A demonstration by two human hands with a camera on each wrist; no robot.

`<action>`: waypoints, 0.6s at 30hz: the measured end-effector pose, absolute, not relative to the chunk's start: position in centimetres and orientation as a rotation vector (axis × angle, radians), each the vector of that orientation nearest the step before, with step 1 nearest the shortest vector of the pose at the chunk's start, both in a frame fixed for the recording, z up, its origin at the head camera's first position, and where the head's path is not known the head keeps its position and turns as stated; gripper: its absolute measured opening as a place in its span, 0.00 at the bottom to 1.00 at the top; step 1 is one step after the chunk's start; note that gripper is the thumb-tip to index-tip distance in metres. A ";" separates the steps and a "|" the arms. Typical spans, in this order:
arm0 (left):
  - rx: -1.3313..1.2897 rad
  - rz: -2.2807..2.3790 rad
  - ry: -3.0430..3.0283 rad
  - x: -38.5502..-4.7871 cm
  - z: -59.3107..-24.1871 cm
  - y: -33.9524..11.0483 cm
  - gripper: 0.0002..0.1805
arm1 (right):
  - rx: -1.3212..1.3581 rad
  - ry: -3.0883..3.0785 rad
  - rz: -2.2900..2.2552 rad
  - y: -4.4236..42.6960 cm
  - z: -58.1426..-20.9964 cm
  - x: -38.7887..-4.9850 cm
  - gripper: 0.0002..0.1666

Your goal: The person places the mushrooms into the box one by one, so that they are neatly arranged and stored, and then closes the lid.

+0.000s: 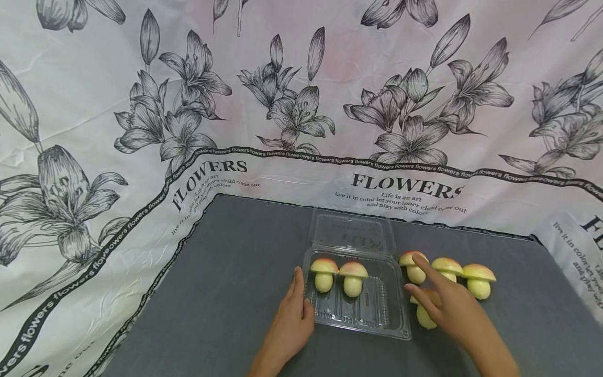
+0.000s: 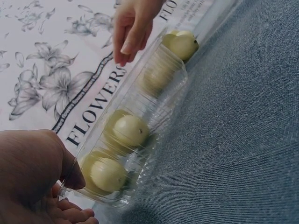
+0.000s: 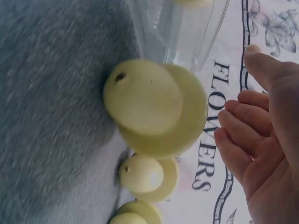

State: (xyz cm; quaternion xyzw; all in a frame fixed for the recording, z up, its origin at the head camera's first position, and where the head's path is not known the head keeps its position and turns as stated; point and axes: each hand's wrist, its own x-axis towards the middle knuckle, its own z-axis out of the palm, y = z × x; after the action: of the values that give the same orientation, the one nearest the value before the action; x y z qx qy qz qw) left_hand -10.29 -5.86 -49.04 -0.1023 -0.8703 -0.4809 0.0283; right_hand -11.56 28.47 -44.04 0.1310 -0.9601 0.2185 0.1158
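Backdrop [image 1: 301,125] reads "FLOWERS" behind the clear box [image 1: 348,313] the left hand [image 1: 289,322] holds.

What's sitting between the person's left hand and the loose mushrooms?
An open clear box with two mushrooms inside; the head view shows it between the left hand and the loose mushrooms.

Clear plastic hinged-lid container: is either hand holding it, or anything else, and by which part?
The left hand holds the clear plastic hinged-lid container by its left rim, between thumb and fingers. The right hand holds nothing.
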 end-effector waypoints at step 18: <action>-0.319 -1.470 -2.678 -10.2 -48.9 -5.9 0.39 | 0.504 -2.737 0.541 31.6 -45.6 -10.2 0.47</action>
State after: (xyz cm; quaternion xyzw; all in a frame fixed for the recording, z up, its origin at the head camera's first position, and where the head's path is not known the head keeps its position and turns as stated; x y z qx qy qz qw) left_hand -10.23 -5.87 -48.88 -0.1038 -0.8714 -0.4782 0.0351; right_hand -10.18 31.62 -45.63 0.1756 -0.9541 0.1886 0.1525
